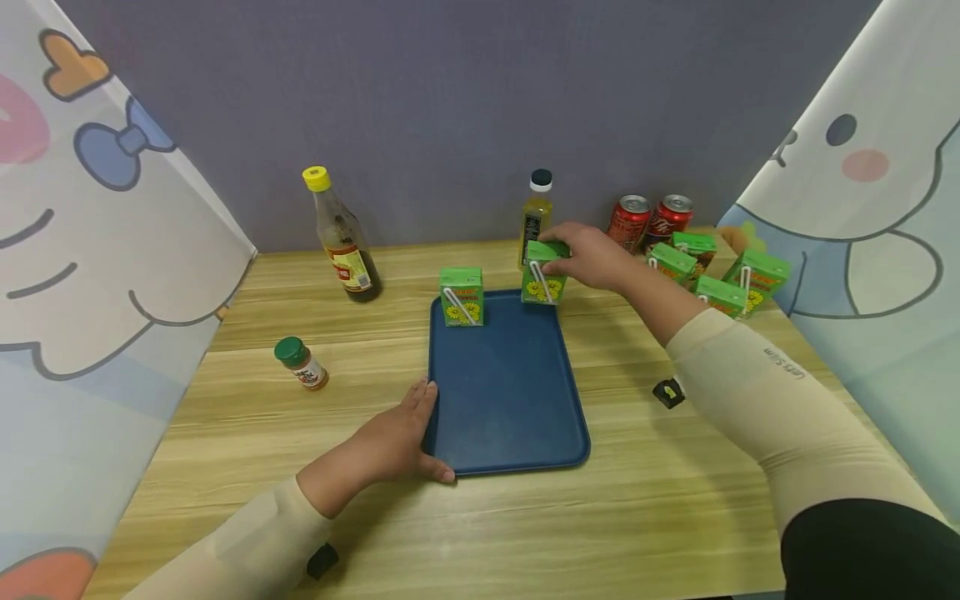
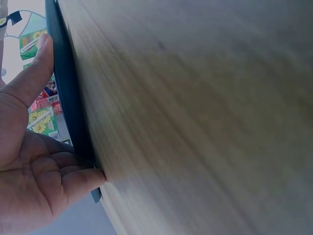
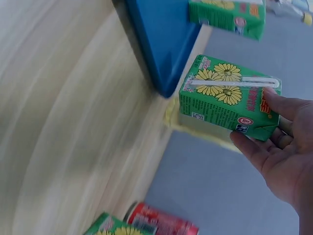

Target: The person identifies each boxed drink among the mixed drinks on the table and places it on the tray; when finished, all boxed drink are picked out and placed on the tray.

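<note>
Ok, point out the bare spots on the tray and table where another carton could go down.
Most of the blue tray is bare in front of the carton standing on it and the carton the right hand grips. The table is bare near the front edge. It is crowded at the back right, around the loose cartons and cans.

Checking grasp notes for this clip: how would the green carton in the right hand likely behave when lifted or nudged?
The carton looks boxy and flat-sided, so it probably won't roll. Its walls likely dent under a hard squeeze. Standing tall on the tray edge, it might tip if the right hand nudges it.
</note>
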{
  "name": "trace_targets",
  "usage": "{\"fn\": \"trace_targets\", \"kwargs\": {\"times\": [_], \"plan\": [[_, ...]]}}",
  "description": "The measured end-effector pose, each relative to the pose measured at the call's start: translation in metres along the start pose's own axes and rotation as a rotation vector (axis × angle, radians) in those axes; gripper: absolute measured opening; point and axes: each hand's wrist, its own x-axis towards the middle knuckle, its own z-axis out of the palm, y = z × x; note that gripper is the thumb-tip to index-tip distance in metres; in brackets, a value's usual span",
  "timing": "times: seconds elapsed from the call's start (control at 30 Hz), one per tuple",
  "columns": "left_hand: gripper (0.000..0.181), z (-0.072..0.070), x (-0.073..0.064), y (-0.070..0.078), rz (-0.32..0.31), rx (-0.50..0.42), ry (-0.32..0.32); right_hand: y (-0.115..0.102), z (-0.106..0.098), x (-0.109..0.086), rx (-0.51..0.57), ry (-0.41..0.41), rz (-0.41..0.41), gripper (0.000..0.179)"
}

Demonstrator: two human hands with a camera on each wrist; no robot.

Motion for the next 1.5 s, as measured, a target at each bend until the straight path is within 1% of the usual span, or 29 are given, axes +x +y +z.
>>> {"fn": "trace_targets", "kwargs": {"times": [0.1, 0.23, 0.4, 0.6, 0.77, 0.9, 0.97, 1.07, 1.13, 1.2, 1.33, 1.5], "plan": [[0.130, 0.000, 0.000, 0.000, 0.000, 0.002, -0.002, -0.006, 0.011, 0.002, -0.007, -0.019, -0.026, 0.056], [0.129, -0.001, 0.000, 0.001, 0.000, 0.009, -0.005, -0.008, 0.025, 0.006, -0.019, -0.044, -0.041, 0.056], [0.129, -0.002, 0.000, 0.001, 0.005, 0.011, -0.009, -0.009, 0.035, 0.009, -0.016, -0.068, -0.047, 0.057], [0.129, -0.003, 0.000, 0.001, -0.005, 0.004, -0.010, -0.011, 0.036, 0.009, -0.032, -0.081, -0.042, 0.057], [0.129, -0.003, 0.000, 0.001, 0.002, 0.005, -0.009, -0.010, 0.036, 0.009, -0.026, -0.083, -0.033, 0.057], [0.129, -0.002, -0.001, 0.001, -0.005, 0.007, -0.008, -0.008, 0.038, 0.009, -0.027, -0.083, -0.057, 0.058], [0.130, -0.001, -0.001, 0.001, -0.006, 0.005, -0.005, -0.006, 0.038, 0.008, -0.030, -0.083, -0.075, 0.063], [0.130, 0.000, -0.002, 0.000, -0.005, 0.002, -0.005, -0.002, 0.031, 0.000, -0.023, -0.069, -0.080, 0.074], [0.130, 0.001, -0.002, 0.000, -0.002, -0.003, -0.003, 0.003, 0.022, -0.008, -0.001, -0.043, -0.063, 0.079], [0.130, 0.001, -0.001, -0.001, -0.003, -0.001, -0.002, 0.009, 0.011, -0.018, 0.024, 0.000, -0.036, 0.081], [0.131, 0.001, 0.000, -0.002, -0.001, 0.003, 0.002, 0.024, -0.009, -0.042, 0.076, 0.088, 0.018, 0.085], [0.131, 0.001, 0.000, -0.002, -0.001, -0.002, -0.003, 0.043, -0.028, -0.077, 0.079, 0.157, 0.086, 0.091]]}}
